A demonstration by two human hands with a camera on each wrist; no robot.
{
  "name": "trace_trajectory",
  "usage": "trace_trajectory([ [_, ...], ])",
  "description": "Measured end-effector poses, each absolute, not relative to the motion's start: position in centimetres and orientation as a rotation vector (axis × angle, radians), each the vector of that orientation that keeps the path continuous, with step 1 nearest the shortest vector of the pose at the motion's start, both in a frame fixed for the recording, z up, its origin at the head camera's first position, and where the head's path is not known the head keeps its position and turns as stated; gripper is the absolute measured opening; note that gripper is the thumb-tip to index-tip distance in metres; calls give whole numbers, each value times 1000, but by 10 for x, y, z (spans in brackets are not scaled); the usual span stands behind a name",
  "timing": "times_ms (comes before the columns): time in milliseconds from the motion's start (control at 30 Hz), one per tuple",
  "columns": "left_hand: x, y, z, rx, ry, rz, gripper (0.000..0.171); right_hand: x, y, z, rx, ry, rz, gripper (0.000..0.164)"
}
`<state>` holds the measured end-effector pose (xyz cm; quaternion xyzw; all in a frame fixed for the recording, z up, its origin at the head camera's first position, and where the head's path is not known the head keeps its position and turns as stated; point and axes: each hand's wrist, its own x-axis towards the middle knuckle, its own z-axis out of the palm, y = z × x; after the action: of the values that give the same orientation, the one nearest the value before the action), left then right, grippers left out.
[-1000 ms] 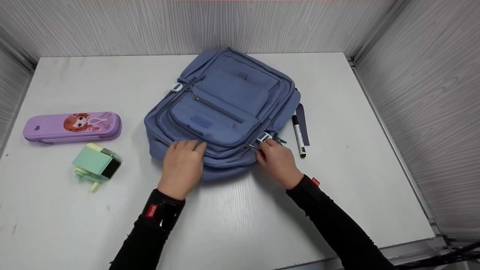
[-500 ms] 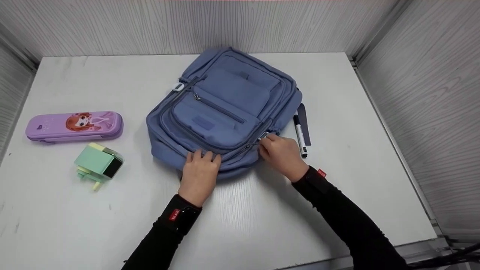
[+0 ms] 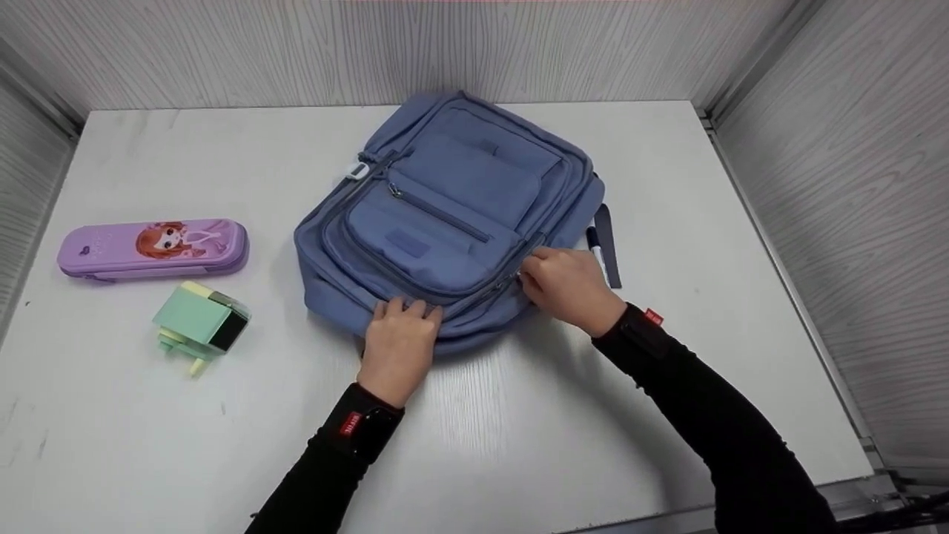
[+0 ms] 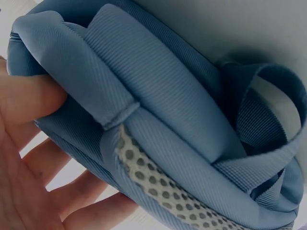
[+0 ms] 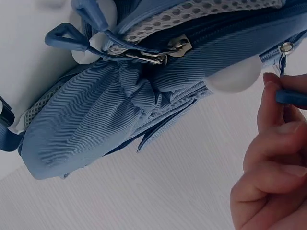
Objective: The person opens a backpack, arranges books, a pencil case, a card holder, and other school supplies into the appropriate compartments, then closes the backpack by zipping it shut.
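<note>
A blue backpack point(image 3: 485, 182) lies at a slant on the white table, front pocket up. My left hand point(image 3: 400, 348) grips its near edge. In the left wrist view the thumb point(image 4: 36, 98) is on one side of the padded edge and the fingers are on the other, by a mesh panel point(image 4: 165, 191). At the bag's near right side my right hand point(image 3: 571, 289) pinches a zipper pull point(image 5: 290, 97), whose blue tab shows between thumb and finger in the right wrist view. Other zipper pulls point(image 5: 67, 37) hang loose there.
On the left lie a purple pencil case point(image 3: 152, 250) and, nearer, a green and yellow block-like item point(image 3: 196, 319). A marker point(image 3: 595, 245), partly behind my right hand, and a dark flat strip point(image 3: 606, 245) lie right of the backpack. Panels enclose the back and sides.
My left hand has slid rightward along the backpack's near edge. My right hand has moved slightly up and right along the bag's side, now covering the white buckle and part of the marker.
</note>
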<state>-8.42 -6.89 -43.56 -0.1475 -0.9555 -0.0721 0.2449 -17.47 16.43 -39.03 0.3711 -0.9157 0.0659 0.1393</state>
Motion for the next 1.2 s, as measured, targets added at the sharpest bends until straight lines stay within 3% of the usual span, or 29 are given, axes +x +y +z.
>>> trace_trajectory([
  [133, -84, -69, -438, -392, -2594, -202, 21, -185, 176, -387, 996, -2673, 222, 24],
  [367, -82, -73, -440, -401, -2574, -207, 20, -224, 204, -389, 582, -2863, 247, 24],
  [567, -80, -75, -441, -412, -2599, -205, 21, -236, 196, -396, 556, -2924, 237, 22],
  [867, -78, -79, -436, -432, -2628, -233, 25, -207, 168, -390, 855, -2809, 155, 10],
  [1067, -77, -81, -430, -443, -2627, -265, 26, -179, 132, -387, 1264, -2665, 117, 16],
  [1200, -75, -83, -426, -448, -2620, -302, 28, -170, 116, -390, 1399, -2533, -30, 15],
])
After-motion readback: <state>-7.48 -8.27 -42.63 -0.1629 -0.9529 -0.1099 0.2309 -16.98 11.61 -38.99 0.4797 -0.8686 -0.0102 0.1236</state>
